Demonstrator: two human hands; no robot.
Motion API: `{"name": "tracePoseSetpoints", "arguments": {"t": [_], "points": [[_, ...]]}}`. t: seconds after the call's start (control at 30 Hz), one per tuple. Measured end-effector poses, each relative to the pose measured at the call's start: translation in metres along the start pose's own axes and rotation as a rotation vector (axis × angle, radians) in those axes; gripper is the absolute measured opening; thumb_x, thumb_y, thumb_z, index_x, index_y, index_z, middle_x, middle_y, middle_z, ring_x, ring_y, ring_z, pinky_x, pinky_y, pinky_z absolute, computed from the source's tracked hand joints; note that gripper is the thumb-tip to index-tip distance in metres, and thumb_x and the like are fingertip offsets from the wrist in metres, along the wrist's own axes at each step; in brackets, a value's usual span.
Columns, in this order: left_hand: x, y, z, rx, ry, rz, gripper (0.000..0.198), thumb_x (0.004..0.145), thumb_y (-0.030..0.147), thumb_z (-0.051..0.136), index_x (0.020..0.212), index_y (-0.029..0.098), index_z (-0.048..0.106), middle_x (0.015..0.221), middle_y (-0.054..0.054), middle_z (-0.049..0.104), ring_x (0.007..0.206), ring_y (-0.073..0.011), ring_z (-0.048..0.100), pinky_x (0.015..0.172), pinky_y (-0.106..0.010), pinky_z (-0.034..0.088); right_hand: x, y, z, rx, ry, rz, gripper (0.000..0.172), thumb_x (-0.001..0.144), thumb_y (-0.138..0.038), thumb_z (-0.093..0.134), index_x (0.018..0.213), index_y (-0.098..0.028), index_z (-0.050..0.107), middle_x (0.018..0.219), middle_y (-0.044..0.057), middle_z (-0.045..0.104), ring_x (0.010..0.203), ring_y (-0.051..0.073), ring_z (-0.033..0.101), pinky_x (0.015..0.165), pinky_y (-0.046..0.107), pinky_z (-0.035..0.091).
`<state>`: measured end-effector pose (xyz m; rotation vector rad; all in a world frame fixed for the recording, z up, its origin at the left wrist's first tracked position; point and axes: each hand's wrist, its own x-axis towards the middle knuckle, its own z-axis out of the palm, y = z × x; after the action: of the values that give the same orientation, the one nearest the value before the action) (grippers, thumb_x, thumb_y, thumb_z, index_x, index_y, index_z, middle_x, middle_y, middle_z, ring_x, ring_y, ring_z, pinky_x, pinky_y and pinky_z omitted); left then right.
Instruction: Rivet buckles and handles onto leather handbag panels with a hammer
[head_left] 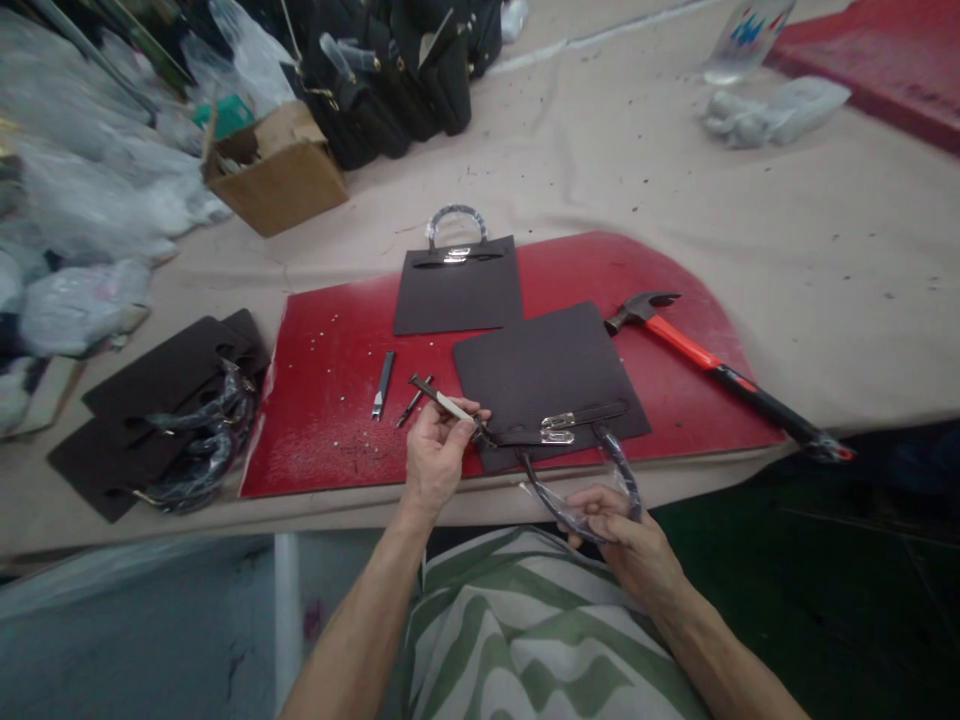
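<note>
A dark brown bag panel (551,360) lies before me at the near edge of a red board (322,400), its handle end towards me. Two silver metal fittings (557,429) sit on its straps. My right hand (626,535) is closed round the plastic-wrapped bag handle (621,465), which hangs past the board's edge. Pinched in my left hand (439,450) is a slim metal hand tool (442,398) with a pale shaft, close to the panel's left strap end. Two small punch-like tools, a flat one (383,385) and a thinner one (415,402), lie beside that hand.
A claw hammer (697,355) lies on the right, its grip overhanging the table edge. Another panel with a handle (459,290) is behind mine. Stacked panels (169,385) lie left; a cardboard box (277,180), black bags (397,80) and a bottle (746,40) stand further back.
</note>
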<state>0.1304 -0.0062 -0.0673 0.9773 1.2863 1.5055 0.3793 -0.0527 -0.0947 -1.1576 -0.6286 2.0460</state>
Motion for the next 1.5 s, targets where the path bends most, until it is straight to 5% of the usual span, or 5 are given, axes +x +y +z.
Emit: {"name": "tracePoseSetpoints", "arguments": {"t": [0.2, 0.37, 0.53, 0.97, 1.5], "points": [[-0.002, -0.003, -0.003, 0.026, 0.011, 0.075, 0.022, 0.090, 0.032, 0.072, 0.105, 0.017, 0.064, 0.105, -0.008, 0.071, 0.098, -0.0212, 0.074, 0.088, -0.031, 0.060, 0.006, 0.001, -0.012, 0.088, -0.134, -0.001, 0.033, 0.068, -0.037, 0.081, 0.095, -0.019, 0.078, 0.081, 0.007, 0.073, 0.069, 0.021, 0.066, 0.073, 0.032, 0.048], [-0.001, -0.006, -0.005, -0.003, 0.011, 0.043, 0.022, 0.090, 0.032, 0.072, 0.104, 0.017, 0.062, 0.106, -0.007, 0.071, 0.097, -0.0210, 0.075, 0.087, -0.031, 0.060, 0.005, 0.007, -0.002, 0.531, -0.229, 0.046, 0.083, 0.060, -0.081, 0.077, 0.118, -0.022, 0.072, 0.131, 0.011, 0.065, 0.120, 0.032, 0.059, 0.095, 0.045, 0.050], [0.003, 0.000, -0.004, 0.063, -0.021, -0.025, 0.023, 0.091, 0.036, 0.069, 0.103, 0.017, 0.062, 0.104, -0.007, 0.069, 0.096, -0.0203, 0.074, 0.086, -0.028, 0.059, 0.005, 0.000, 0.025, 0.541, -0.228, 0.146, 0.047, 0.089, -0.056, 0.067, 0.117, -0.019, 0.073, 0.128, 0.011, 0.067, 0.123, 0.027, 0.059, 0.101, 0.038, 0.047], [-0.012, 0.016, -0.002, 0.067, -0.104, -0.146, 0.027, 0.088, 0.038, 0.070, 0.099, 0.014, 0.063, 0.096, -0.008, 0.070, 0.089, -0.0208, 0.075, 0.079, -0.028, 0.058, 0.017, -0.001, 0.046, 0.056, -0.073, 0.090, 0.038, 0.079, -0.049, 0.082, 0.090, -0.015, 0.070, 0.089, 0.009, 0.073, 0.069, 0.018, 0.069, 0.064, 0.029, 0.053], [-0.018, 0.014, 0.003, -0.019, -0.102, -0.123, 0.030, 0.081, 0.038, 0.079, 0.096, 0.014, 0.068, 0.094, -0.008, 0.074, 0.088, -0.0196, 0.075, 0.081, -0.027, 0.059, 0.021, 0.002, 0.059, 0.115, -0.138, 0.083, 0.027, 0.067, -0.032, 0.078, 0.087, -0.014, 0.077, 0.081, 0.009, 0.074, 0.073, 0.022, 0.069, 0.065, 0.031, 0.053]]}}
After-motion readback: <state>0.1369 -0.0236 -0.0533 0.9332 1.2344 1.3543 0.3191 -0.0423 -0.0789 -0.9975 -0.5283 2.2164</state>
